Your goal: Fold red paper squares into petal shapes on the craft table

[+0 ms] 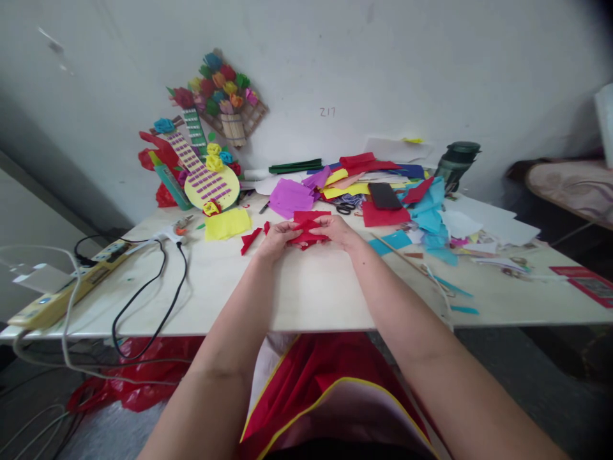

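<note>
Between my two hands is a piece of red crepe paper (308, 232), held just above the table. My left hand (281, 239) pinches its left side, and my right hand (335, 231) grips its right side with bent fingers. Just behind them lies a flat red sheet (311, 216). A folded red scrap (250, 241) rests left of my left hand. Farther left is a yellow crepe sheet (228, 224), and a purple sheet (290, 198) lies behind my left hand. Parts of my fingertips are hidden by the red paper.
A glue gun (178, 229) and a power strip (71, 284) with looping cables occupy the left. Scissors (345, 208), a phone (384, 196) and coloured papers crowd the back. A wooden stick (407, 260) and blue scraps lie right, with a dark bottle (456, 167) behind. Paper-flower crafts (211, 182) lean on the wall.
</note>
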The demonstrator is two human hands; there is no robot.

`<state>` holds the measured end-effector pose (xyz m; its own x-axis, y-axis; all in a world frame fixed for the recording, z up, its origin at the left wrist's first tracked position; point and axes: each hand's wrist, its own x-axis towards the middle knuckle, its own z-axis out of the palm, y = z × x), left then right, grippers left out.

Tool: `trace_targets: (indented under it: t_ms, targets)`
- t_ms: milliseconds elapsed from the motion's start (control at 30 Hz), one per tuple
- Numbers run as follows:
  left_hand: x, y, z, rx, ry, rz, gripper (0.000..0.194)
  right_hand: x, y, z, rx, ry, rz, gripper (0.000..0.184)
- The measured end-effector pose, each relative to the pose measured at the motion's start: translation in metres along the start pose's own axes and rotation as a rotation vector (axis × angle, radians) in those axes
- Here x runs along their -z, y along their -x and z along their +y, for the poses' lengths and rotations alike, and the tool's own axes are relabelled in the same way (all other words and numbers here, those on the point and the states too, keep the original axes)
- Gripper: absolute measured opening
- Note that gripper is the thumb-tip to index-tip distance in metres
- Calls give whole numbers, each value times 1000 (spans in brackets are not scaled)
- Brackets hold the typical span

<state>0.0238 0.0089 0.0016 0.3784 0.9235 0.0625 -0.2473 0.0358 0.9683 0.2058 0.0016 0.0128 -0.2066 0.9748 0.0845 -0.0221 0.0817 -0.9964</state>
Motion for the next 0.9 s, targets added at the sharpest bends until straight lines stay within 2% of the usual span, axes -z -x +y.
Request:
trace_targets:
  t_ms: [267, 900]
  targets:
    - [-1, 4, 4, 2, 34, 14, 19, -1, 3, -3, 21, -26, -9, 14]
    - [-4, 7, 7, -22, -8, -24, 20, -2, 4, -3, 26, -11, -3, 18]
